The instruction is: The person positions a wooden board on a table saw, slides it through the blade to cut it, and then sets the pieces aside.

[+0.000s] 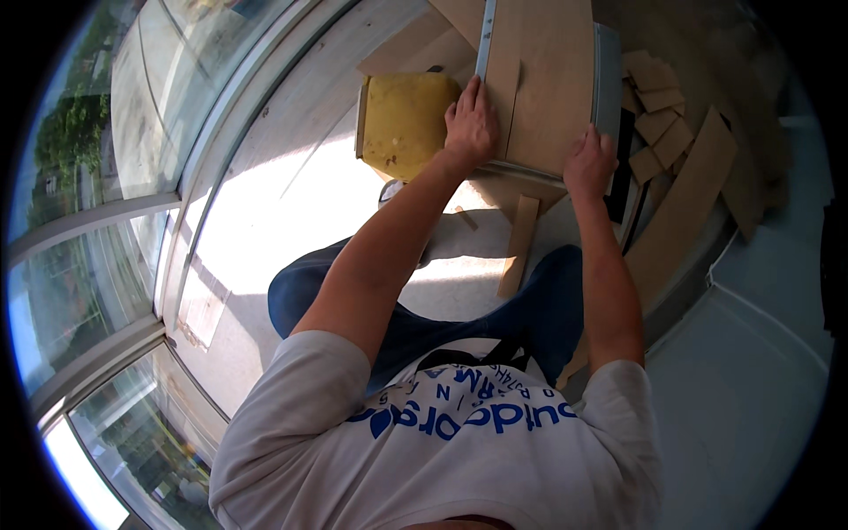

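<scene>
Seated, jeans (305, 287) apart, low work over a concrete floor (305, 199). Wooden panel (552, 97) straight ahead, near edge toward me, far end running out of view.

My left hand (472, 128) lies at the panel's near left corner, fingers mostly together and pointing away along a thin metal strip (485, 40) on the left edge. Whether they pinch it or merely press, I cannot tell.

My right hand (589, 163) is curled, thumb up, pinching the near right corner below a grey strip (606, 84) that borders the right edge. Fingertips underneath hidden.

Yellow box (406, 119) just beside the left hand, off the left edge. Wood batten (519, 238) on the floor below the near edge. Offcuts (658, 110) and a long plank (685, 203) off the right edge.

Risks, as I judge them: uneven pressure at the two corners could skew the panel; a loose left strip could slip and catch fingers; drawing the panel left could knock the box; a shifting foot might meet the batten.
</scene>
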Action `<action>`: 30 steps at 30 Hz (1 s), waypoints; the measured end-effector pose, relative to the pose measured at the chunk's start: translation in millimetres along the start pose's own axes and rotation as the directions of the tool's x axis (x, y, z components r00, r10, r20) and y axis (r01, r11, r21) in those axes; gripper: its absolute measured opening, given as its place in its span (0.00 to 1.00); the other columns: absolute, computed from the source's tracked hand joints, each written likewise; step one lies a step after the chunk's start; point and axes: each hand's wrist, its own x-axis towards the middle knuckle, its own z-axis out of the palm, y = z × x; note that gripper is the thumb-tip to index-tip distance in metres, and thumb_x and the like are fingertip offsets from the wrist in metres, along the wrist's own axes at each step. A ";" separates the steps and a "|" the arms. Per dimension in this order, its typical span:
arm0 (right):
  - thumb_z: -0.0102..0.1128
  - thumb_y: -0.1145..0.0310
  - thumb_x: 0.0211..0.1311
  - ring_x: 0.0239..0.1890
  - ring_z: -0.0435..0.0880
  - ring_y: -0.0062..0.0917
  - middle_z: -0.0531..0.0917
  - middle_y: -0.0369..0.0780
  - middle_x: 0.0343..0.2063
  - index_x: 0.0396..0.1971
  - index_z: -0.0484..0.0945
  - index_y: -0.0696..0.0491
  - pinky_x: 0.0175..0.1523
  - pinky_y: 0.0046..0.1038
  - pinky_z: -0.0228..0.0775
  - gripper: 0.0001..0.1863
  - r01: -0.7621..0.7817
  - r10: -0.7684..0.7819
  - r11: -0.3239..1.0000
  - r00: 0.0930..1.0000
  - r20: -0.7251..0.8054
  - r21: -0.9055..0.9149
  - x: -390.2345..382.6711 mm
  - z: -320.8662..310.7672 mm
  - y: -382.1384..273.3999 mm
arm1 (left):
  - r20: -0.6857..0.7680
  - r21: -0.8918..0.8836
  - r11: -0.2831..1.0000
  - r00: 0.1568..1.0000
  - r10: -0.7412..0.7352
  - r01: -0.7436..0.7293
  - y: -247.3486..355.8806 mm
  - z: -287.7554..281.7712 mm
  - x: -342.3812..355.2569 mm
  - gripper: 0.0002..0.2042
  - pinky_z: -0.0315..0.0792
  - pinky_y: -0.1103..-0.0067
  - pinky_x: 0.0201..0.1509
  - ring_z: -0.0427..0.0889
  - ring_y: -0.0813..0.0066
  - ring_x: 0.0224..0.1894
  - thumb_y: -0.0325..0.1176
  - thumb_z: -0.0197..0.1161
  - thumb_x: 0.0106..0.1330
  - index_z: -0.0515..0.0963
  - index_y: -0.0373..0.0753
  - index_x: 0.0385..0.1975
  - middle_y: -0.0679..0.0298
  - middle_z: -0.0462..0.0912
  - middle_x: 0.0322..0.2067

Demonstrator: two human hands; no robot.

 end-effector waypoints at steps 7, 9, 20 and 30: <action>0.52 0.67 0.70 0.48 0.77 0.43 0.76 0.46 0.42 0.57 0.76 0.57 0.53 0.51 0.67 0.19 -0.017 0.017 1.000 1.000 -0.008 0.016 2.0 12.7 10.3 | -0.015 0.000 1.000 1.000 0.002 -0.002 2.1 7.0 4.2 0.30 0.53 0.55 0.74 0.57 0.50 0.74 0.41 0.44 0.73 0.52 0.33 0.73 0.51 0.51 0.75; 0.52 0.67 0.70 0.48 0.77 0.44 0.77 0.47 0.42 0.58 0.75 0.57 0.54 0.52 0.67 0.19 -0.007 0.006 1.000 1.000 0.005 0.027 1.5 13.8 13.3 | -0.017 0.021 1.000 1.000 -0.002 0.002 -1.1 5.2 1.9 0.31 0.54 0.55 0.73 0.58 0.50 0.73 0.40 0.45 0.73 0.52 0.33 0.73 0.52 0.51 0.74; 0.53 0.67 0.70 0.48 0.79 0.44 0.77 0.46 0.43 0.54 0.76 0.57 0.54 0.53 0.68 0.17 -0.020 0.020 1.000 1.000 -0.010 -0.003 1.5 10.3 3.5 | 0.006 0.025 0.997 0.998 -0.067 0.067 -2.2 6.9 5.1 0.32 0.51 0.57 0.75 0.57 0.55 0.74 0.41 0.45 0.71 0.52 0.34 0.73 0.54 0.51 0.75; 0.53 0.66 0.69 0.47 0.79 0.43 0.77 0.45 0.41 0.49 0.78 0.55 0.48 0.53 0.69 0.14 -0.006 0.006 1.000 1.000 -0.026 -0.003 -6.2 5.2 4.8 | -0.002 0.075 0.997 1.000 -0.026 0.026 0.9 1.8 -4.2 0.32 0.52 0.57 0.74 0.60 0.52 0.72 0.42 0.44 0.72 0.51 0.32 0.72 0.53 0.50 0.75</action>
